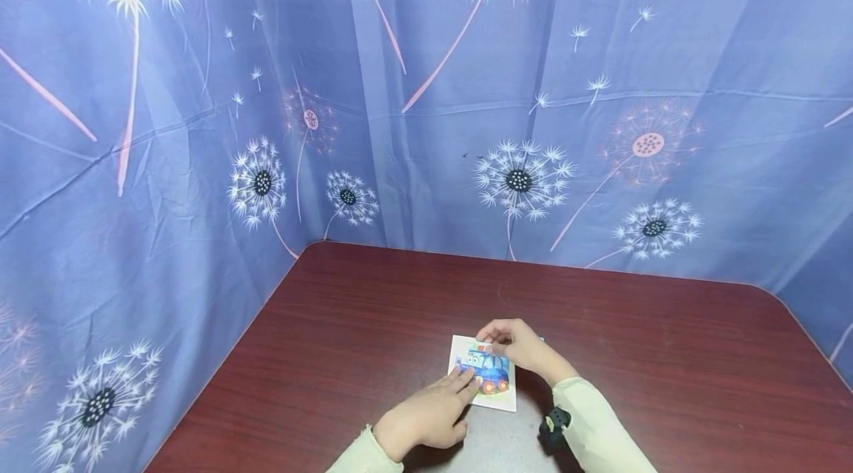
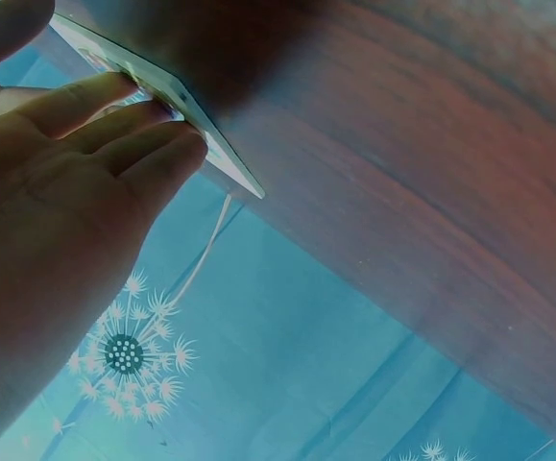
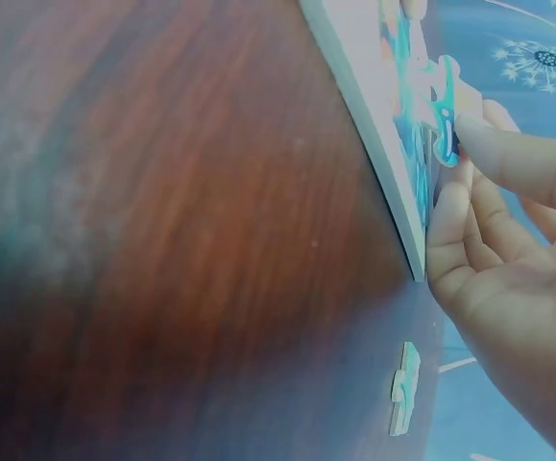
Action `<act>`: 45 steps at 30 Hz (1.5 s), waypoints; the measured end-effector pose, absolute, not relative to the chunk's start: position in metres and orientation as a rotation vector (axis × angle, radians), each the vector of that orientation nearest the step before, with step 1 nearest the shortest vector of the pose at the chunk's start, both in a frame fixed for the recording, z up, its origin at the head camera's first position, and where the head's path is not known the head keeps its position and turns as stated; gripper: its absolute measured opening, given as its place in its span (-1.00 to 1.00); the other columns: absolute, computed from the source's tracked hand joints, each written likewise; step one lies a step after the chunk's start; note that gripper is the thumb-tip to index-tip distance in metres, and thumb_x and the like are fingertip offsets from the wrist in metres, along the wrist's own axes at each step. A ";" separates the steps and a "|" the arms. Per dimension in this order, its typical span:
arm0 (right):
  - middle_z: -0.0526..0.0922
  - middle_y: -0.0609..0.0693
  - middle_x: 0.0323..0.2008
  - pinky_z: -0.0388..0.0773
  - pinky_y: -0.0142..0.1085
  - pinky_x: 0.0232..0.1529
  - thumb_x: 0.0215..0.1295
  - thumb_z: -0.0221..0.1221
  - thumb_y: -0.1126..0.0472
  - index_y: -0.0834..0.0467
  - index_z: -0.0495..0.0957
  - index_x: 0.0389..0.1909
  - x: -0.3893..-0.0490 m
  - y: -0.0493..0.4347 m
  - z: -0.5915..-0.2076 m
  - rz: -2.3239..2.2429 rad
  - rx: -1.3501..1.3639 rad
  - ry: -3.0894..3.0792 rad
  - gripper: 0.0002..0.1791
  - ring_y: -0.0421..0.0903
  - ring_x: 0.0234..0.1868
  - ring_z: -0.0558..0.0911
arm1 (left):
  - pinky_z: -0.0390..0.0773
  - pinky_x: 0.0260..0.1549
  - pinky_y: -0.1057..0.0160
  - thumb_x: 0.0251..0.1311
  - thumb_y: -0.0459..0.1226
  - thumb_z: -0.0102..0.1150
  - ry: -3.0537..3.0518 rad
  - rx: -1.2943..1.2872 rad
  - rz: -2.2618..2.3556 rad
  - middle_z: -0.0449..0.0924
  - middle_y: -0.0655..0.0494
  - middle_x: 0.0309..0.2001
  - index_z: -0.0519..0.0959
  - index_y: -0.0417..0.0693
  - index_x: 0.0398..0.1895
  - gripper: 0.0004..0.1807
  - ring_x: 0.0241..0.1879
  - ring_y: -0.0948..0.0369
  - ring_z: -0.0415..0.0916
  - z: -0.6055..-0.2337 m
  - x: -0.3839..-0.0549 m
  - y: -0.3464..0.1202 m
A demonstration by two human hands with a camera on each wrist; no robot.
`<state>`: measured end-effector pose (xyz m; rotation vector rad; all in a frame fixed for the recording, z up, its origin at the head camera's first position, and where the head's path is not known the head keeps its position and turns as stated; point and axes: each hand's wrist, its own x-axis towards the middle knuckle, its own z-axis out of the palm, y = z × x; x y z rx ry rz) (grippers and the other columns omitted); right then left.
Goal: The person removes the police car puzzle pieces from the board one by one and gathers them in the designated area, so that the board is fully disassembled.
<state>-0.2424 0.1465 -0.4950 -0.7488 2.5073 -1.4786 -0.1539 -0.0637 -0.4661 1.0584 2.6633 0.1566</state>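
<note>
A small square puzzle board (image 1: pixel 498 402) with a white border and a blue cartoon car picture lies on the table. My left hand (image 1: pixel 432 411) rests its outstretched fingers on the board's left part, covering some of the picture. In the left wrist view, the fingertips (image 2: pixel 177 144) press on the board's face. Over the board's upper right, my right hand (image 1: pixel 523 346) pinches a small blue puzzle piece (image 3: pixel 446 113) between thumb and fingers. That piece is tilted up from the picture, and the other fingers rest at the board's edge.
Another loose puzzle piece (image 3: pixel 404 389) lies on the dark red wooden table (image 1: pixel 346 310) beyond the right hand. A blue curtain (image 1: pixel 426 162) with dandelion prints hangs along the table's left and far edges. A black band (image 1: pixel 554 425) sits at the right wrist.
</note>
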 end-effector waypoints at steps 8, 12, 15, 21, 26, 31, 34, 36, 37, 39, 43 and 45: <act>0.64 0.07 -0.34 0.52 -0.38 -0.31 0.22 0.13 0.51 0.28 0.64 -0.22 -0.243 0.149 -0.498 -1.507 -0.669 2.450 -0.81 -0.12 -0.33 0.55 | 0.18 0.34 0.20 0.21 -0.12 0.14 2.681 1.074 0.122 0.15 -0.05 0.44 0.28 -0.13 0.40 -0.31 0.43 0.04 0.08 -0.467 -0.152 -0.063; 0.65 0.09 -0.31 0.52 -0.37 -0.26 0.24 0.13 0.48 0.29 0.63 -0.19 -0.244 0.152 -0.497 -1.566 -0.611 2.391 -0.82 -0.12 -0.29 0.57 | 0.17 0.35 0.19 0.20 -0.12 0.14 2.682 1.064 0.129 0.14 -0.04 0.44 0.28 -0.13 0.40 -0.31 0.43 0.04 0.07 -0.467 -0.153 -0.062; 0.66 0.11 -0.27 0.52 -0.35 -0.22 0.26 0.11 0.47 0.31 0.63 -0.16 -0.244 0.154 -0.495 -1.608 -0.563 2.357 -0.81 -0.12 -0.25 0.57 | 0.17 0.35 0.20 0.20 -0.12 0.14 2.681 1.059 0.128 0.14 -0.04 0.44 0.28 -0.13 0.40 -0.31 0.43 0.04 0.07 -0.466 -0.153 -0.062; 0.66 0.15 -0.26 0.53 -0.38 -0.21 0.25 0.15 0.43 0.35 0.62 -0.13 -0.246 0.158 -0.495 -1.662 -0.552 2.337 -0.80 -0.12 -0.24 0.57 | 0.17 0.35 0.21 0.20 -0.11 0.14 2.693 1.077 0.100 0.17 -0.03 0.43 0.29 -0.13 0.40 -0.31 0.42 0.05 0.09 -0.467 -0.155 -0.062; 0.68 0.05 -0.32 0.55 -0.39 -0.34 0.24 0.18 0.38 0.30 0.65 -0.16 -0.249 0.164 -0.497 -1.683 -0.592 2.362 -0.82 -0.19 -0.34 0.59 | 0.19 0.34 0.22 0.20 -0.11 0.15 2.704 1.093 0.081 0.18 -0.03 0.43 0.29 -0.12 0.39 -0.31 0.42 0.05 0.10 -0.469 -0.154 -0.063; 0.71 0.04 -0.30 0.58 -0.24 -0.52 0.25 0.21 0.30 0.27 0.64 -0.11 -0.250 0.176 -0.488 -1.715 -0.519 2.336 -0.78 -0.10 -0.42 0.61 | 0.19 0.34 0.22 0.20 -0.11 0.14 2.708 1.088 0.093 0.18 -0.02 0.43 0.29 -0.12 0.40 -0.31 0.42 0.06 0.10 -0.469 -0.155 -0.063; 0.70 0.13 -0.25 0.61 -0.13 -0.48 0.27 0.20 0.27 0.31 0.61 -0.05 -0.249 0.185 -0.480 -1.703 -0.447 2.331 -0.73 0.02 -0.39 0.62 | 0.19 0.34 0.22 0.20 -0.11 0.14 2.706 1.084 0.104 0.17 -0.02 0.43 0.29 -0.12 0.40 -0.31 0.42 0.05 0.10 -0.469 -0.155 -0.062; 0.69 0.18 -0.21 0.62 -0.09 -0.40 0.29 0.19 0.27 0.33 0.59 -0.02 -0.248 0.193 -0.476 -1.676 -0.440 2.363 -0.71 0.05 -0.33 0.63 | 0.18 0.34 0.21 0.20 -0.11 0.14 2.703 1.083 0.107 0.17 -0.02 0.43 0.29 -0.12 0.40 -0.31 0.42 0.05 0.09 -0.469 -0.155 -0.063; 0.68 0.19 -0.20 0.63 -0.08 -0.36 0.30 0.18 0.27 0.34 0.58 -0.02 -0.247 0.196 -0.475 -1.672 -0.432 2.371 -0.71 0.05 -0.32 0.64 | 0.18 0.34 0.21 0.20 -0.11 0.14 2.703 1.084 0.106 0.17 -0.02 0.43 0.29 -0.12 0.40 -0.31 0.42 0.05 0.09 -0.469 -0.154 -0.063; 0.68 0.18 -0.18 0.63 -0.07 -0.26 0.31 0.17 0.27 0.33 0.59 -0.02 -0.247 0.204 -0.474 -1.668 -0.410 2.386 -0.71 0.03 -0.27 0.64 | 0.19 0.34 0.21 0.20 -0.11 0.14 2.706 1.093 0.099 0.18 -0.03 0.43 0.29 -0.13 0.40 -0.31 0.42 0.05 0.10 -0.468 -0.154 -0.063; 0.67 0.18 -0.13 0.62 -0.06 -0.16 0.31 0.19 0.22 0.33 0.59 -0.02 -0.245 0.218 -0.474 -1.691 -0.377 2.378 -0.69 -0.02 -0.24 0.64 | 0.19 0.34 0.21 0.21 -0.12 0.13 2.705 1.109 0.095 0.18 -0.04 0.43 0.29 -0.14 0.39 -0.32 0.42 0.05 0.10 -0.468 -0.153 -0.064; 0.66 0.20 -0.11 0.62 -0.09 -0.16 0.30 0.20 0.21 0.35 0.58 -0.02 -0.244 0.225 -0.474 -1.688 -0.377 2.392 -0.67 -0.03 -0.23 0.64 | 0.19 0.34 0.21 0.21 -0.12 0.13 2.702 1.108 0.101 0.17 -0.04 0.43 0.29 -0.14 0.39 -0.32 0.42 0.04 0.10 -0.468 -0.153 -0.064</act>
